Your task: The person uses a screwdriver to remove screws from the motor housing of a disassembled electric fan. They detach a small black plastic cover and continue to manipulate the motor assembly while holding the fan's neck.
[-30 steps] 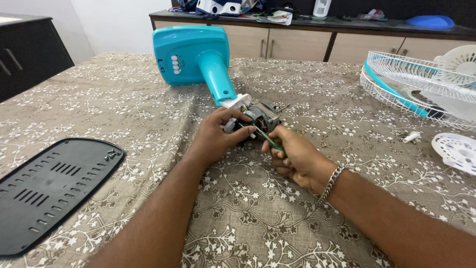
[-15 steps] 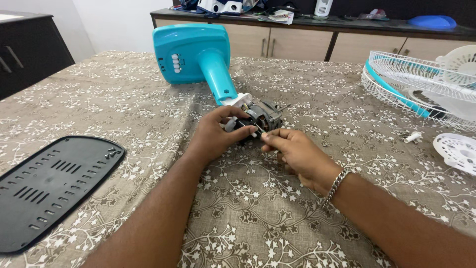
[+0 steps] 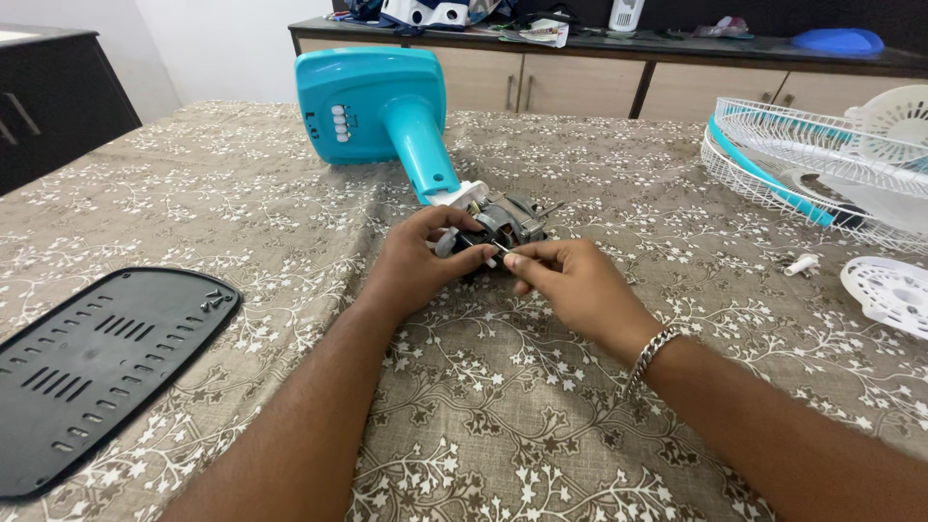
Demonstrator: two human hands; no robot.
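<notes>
A teal fan stand lies on its side on the table, its neck pointing toward me. At the neck's end sits the bare grey fan motor. My left hand grips the motor's near side. My right hand pinches a thin screwdriver, its tip at the motor; most of the tool is hidden in my fingers. A metal bracelet is on my right wrist.
A black slotted base plate with small screws on it lies at the left. White fan grilles with a teal rim lie at the right, beside a white round cap and a small white knob. A wooden sideboard stands behind.
My right hand has shifted up and closer to the motor. The green handle seen a second ago is now hidden in my fingers. My left hand stays on the motor.
</notes>
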